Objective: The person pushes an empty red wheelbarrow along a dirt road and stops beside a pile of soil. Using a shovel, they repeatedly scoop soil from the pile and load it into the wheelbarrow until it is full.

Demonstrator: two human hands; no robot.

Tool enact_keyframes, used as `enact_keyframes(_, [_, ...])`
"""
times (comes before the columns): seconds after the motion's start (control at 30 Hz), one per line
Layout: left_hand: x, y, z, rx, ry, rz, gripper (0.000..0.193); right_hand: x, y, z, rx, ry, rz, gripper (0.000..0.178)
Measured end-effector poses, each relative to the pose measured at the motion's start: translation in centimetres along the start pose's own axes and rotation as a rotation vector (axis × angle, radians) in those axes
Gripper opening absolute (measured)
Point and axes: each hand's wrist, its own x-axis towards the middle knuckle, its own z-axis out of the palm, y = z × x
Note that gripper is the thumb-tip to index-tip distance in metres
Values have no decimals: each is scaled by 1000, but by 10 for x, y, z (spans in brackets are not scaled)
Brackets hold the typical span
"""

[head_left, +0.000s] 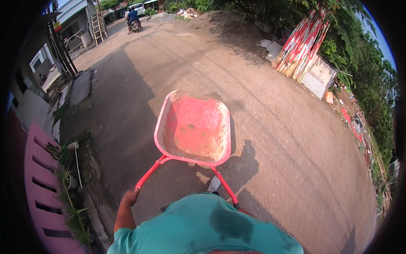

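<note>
Plainly, our left hand point(130, 197) wraps tightly round one handle point(149, 174) of the barrow point(193, 127); whether our right hand point(244, 210) grips, we cannot tell.

Pink slotted wall point(44, 195) at left; ladder point(97, 28) beyond; motorbike point(135, 28) on road point(279, 127); red-and-white poles point(302, 46) right.

- Can read no words or numbers anywhere, the red wheelbarrow point(194, 127) included.
- Cannot make out lettering on the small red panel point(57, 26), far ahead and left of the wheelbarrow.
</note>
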Motion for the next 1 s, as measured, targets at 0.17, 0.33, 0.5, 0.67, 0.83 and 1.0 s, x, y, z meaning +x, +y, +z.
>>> enact_keyframes(0.17, [25,122,-32,-50,102,156,61,75,-25,-56,116,-5,101,47])
enact_keyframes(0.33, [83,198,-64,-220,26,176,44,140,-85,-122,177,-31,112,47])
enact_keyframes(0.5, [130,294,-83,-431,-60,192,41,198,-149,-188,266,-9,108,46])
enact_keyframes(0.67, [180,376,-115,-430,26,205,39,224,-252,-237,223,39,90,39])
enact_keyframes(0.83, [277,446,-152,-465,48,221,39,301,-326,-276,142,47,85,38])
enact_keyframes(1.0, [351,544,-211,-374,53,239,39,360,-403,-312,116,55,95,36])
